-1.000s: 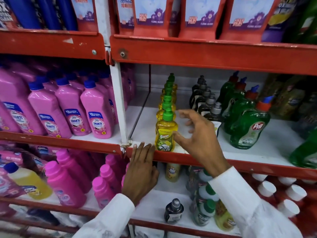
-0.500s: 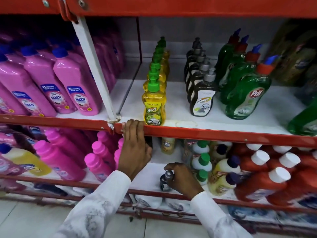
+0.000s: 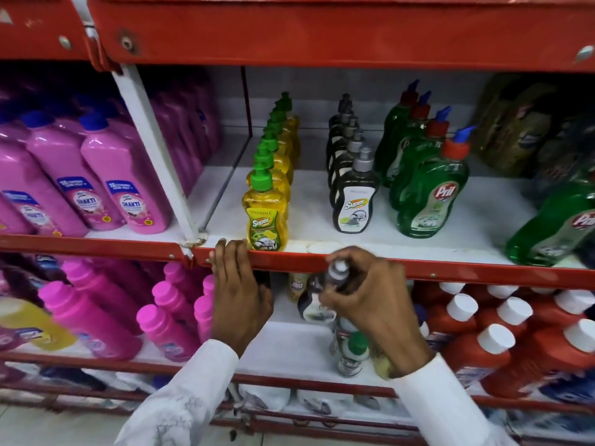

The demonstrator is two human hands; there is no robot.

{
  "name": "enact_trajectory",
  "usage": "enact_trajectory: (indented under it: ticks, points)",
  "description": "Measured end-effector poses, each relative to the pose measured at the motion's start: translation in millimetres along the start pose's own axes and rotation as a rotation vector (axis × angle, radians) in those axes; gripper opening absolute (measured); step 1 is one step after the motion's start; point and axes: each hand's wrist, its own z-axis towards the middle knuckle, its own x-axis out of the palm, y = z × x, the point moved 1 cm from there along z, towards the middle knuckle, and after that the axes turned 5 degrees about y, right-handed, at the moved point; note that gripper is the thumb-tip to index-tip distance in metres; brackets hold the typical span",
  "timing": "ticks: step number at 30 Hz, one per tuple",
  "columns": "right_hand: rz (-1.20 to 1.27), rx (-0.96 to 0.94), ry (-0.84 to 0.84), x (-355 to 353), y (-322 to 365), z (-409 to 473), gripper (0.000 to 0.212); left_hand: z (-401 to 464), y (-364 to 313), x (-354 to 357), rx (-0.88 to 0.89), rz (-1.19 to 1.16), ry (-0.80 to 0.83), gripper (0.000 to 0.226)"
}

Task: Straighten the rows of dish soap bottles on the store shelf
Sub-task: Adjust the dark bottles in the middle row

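Observation:
On the middle shelf (image 3: 402,268) stand three rows of dish soap: yellow bottles with green caps (image 3: 266,217), dark bottles with grey caps (image 3: 354,204) and green Pril bottles with red caps (image 3: 431,201). My right hand (image 3: 370,300) grips a small dark bottle with a grey cap (image 3: 317,300) by its neck, lifted in front of the shelf's red edge, just below the dark row. My left hand (image 3: 238,294) rests flat on that red edge, fingertips beside the front yellow bottle.
Pink Shakti bottles (image 3: 122,194) fill the left bay behind a white upright post (image 3: 161,162). The lower shelf holds pink bottles (image 3: 96,320), small green-capped bottles (image 3: 352,352) and red bottles with white caps (image 3: 495,346). A large green bottle (image 3: 560,226) stands at far right.
My right hand went from the middle shelf down to the lower shelf, took the small dark bottle and has lifted it to the red shelf edge. My left hand stayed on the edge.

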Motion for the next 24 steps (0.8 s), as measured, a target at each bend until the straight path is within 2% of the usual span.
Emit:
enact_trajectory:
  ticks: [3,6,11,15,18,24]
  points:
    - [0.054,-0.091,-0.179,-49.0,33.2,6.8,0.044,-2.2,-11.3,3.3,-0.049,-0.096,-0.039,0.083]
    - [0.073,-0.149,-0.243,-78.1,46.5,28.1,0.044,-4.8,-19.2,4.0,-0.071,-0.131,-0.042,0.085]
    - [0.015,-0.13,-0.211,-82.8,40.4,71.3,0.046,-6.5,-20.5,3.5,-0.072,-0.082,-0.035,0.091]
    - [-0.015,-0.082,-0.127,-70.4,28.5,91.2,0.05,-16.2,-35.2,6.8,0.0,-0.104,-0.077,0.089]
    - [-0.024,-0.085,-0.126,-66.0,21.4,98.1,0.048,-23.4,-43.9,13.6,-0.019,-0.154,-0.085,0.09]
    - [-0.02,-0.104,-0.043,-70.2,15.5,100.1,0.054,-24.2,-67.1,25.5,0.163,-0.087,-0.024,0.082]
